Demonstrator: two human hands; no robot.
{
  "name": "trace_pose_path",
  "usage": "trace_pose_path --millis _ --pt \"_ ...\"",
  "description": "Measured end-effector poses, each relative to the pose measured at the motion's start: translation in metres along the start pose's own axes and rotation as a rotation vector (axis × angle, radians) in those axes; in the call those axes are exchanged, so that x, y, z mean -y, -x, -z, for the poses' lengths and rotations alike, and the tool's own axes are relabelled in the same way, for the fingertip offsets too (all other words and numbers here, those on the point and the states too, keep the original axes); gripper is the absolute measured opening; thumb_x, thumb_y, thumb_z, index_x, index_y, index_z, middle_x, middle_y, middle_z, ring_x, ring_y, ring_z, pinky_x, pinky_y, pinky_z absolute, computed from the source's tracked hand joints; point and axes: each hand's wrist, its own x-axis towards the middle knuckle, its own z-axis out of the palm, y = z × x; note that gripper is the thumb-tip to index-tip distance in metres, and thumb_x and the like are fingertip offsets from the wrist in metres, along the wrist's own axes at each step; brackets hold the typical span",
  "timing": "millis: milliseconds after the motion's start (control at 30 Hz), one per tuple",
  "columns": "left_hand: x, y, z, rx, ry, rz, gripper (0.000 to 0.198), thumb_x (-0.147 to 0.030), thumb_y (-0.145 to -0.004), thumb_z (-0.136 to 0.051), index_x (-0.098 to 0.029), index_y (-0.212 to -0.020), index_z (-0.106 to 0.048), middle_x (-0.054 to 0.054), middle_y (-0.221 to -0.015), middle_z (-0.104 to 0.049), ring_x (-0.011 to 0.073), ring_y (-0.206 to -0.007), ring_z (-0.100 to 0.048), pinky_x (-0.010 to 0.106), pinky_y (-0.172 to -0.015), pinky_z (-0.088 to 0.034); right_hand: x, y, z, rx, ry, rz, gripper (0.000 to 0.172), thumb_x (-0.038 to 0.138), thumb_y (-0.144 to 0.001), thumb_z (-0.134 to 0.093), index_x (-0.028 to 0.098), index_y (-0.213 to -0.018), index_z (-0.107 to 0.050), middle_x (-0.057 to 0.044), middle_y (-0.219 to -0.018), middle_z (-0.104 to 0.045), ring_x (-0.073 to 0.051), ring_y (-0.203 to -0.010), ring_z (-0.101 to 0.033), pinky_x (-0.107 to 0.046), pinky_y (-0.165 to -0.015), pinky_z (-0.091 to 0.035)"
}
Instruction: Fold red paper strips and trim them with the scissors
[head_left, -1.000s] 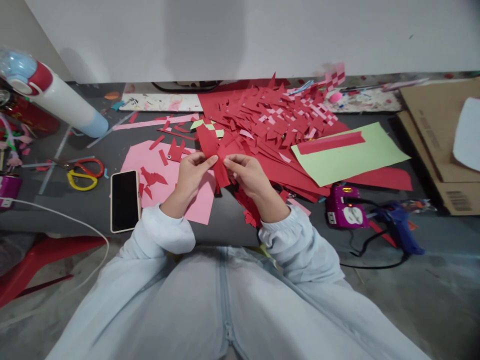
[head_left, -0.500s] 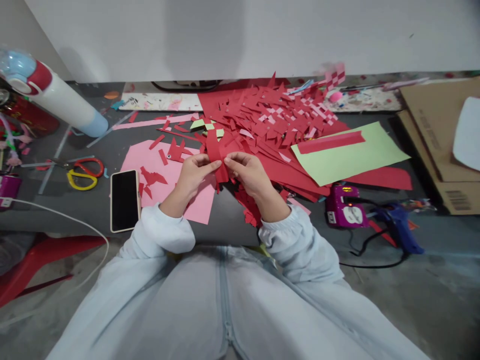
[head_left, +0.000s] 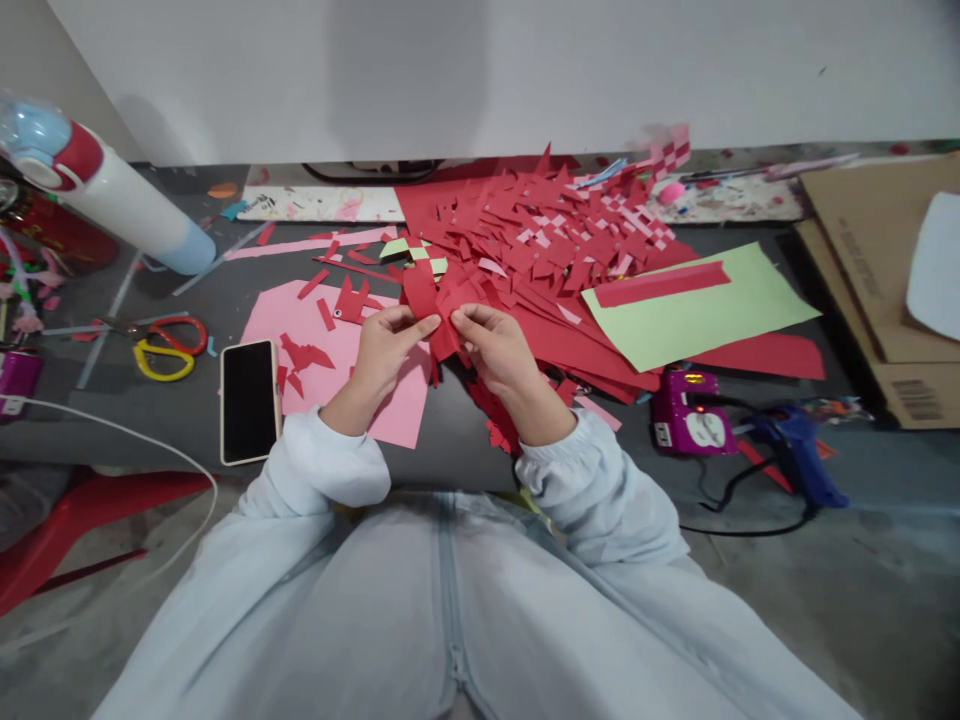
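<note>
Between my two hands is a piece of red paper (head_left: 421, 290), pinched from both sides near its lower part. My left hand (head_left: 384, 355) is closed, thumb and fingertips gripping its left edge. My right hand (head_left: 496, 350) pinches the same paper from the right, its thumb close to the other thumb. Just behind lies a heap of cut red paper pieces (head_left: 517, 230), some woven with pink checks. Under and left of my left hand is a pink sheet (head_left: 397, 420) with red scraps and a small red cutout with an eye (head_left: 349, 302).
A phone (head_left: 250, 402), scissors (head_left: 176, 345) and a white bottle (head_left: 142, 205) are on the left. On the right lie a light green sheet (head_left: 675, 320) with a red strip, a purple power socket (head_left: 694, 415), a blue glue gun (head_left: 802, 455) and cardboard (head_left: 870, 270).
The red paper in my hands has tilted, its upper end leaning left and lower down. Both hands stay nearly in place, still pinching it.
</note>
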Motion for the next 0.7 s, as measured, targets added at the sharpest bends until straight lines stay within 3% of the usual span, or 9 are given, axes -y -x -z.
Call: trace_pose_path --millis 200,500,700 --pt "0.0069 -0.0056 0.007 -0.046 -0.013 -0.053 0.025 -0.035 -0.063 -0.086 -0.017 -0.066 -0.069 -0.003 -0.066 -0.062 0.0081 -0.063 -0.055 0.023 -0.064 -0.044 0.0052 -0.0004 0.0056 0.091 0.057 -0.076 0.049 0.054 -0.05 -0.087 0.017 -0.072 -0.065 0.006 -0.052 -0.05 -0.004 -0.046 -0.036 -0.022 -0.046 -0.027" --pt "0.0054 -0.0052 0.0064 -0.018 -0.051 -0.12 0.023 -0.036 -0.066 -0.084 -0.019 -0.072 -0.071 -0.002 -0.072 -0.066 0.0102 -0.068 -0.058 0.025 -0.067 -0.046 0.0061 -0.0006 0.0047 0.118 0.073 -0.131 0.05 0.056 -0.05 -0.086 0.016 -0.072 -0.067 0.007 -0.051 -0.049 -0.003 -0.044 -0.038 -0.021 -0.045 -0.028" --pt "-0.0014 -0.0017 0.0036 0.023 -0.075 -0.014 0.027 -0.037 -0.063 -0.085 -0.017 -0.068 -0.068 -0.003 -0.067 -0.062 0.0092 -0.063 -0.054 0.024 -0.063 -0.043 0.0045 -0.001 0.0061 0.096 0.033 -0.101 0.046 0.05 -0.048 -0.089 0.017 -0.069 -0.063 0.008 -0.053 -0.051 -0.003 -0.043 -0.038 -0.021 -0.044 -0.029"
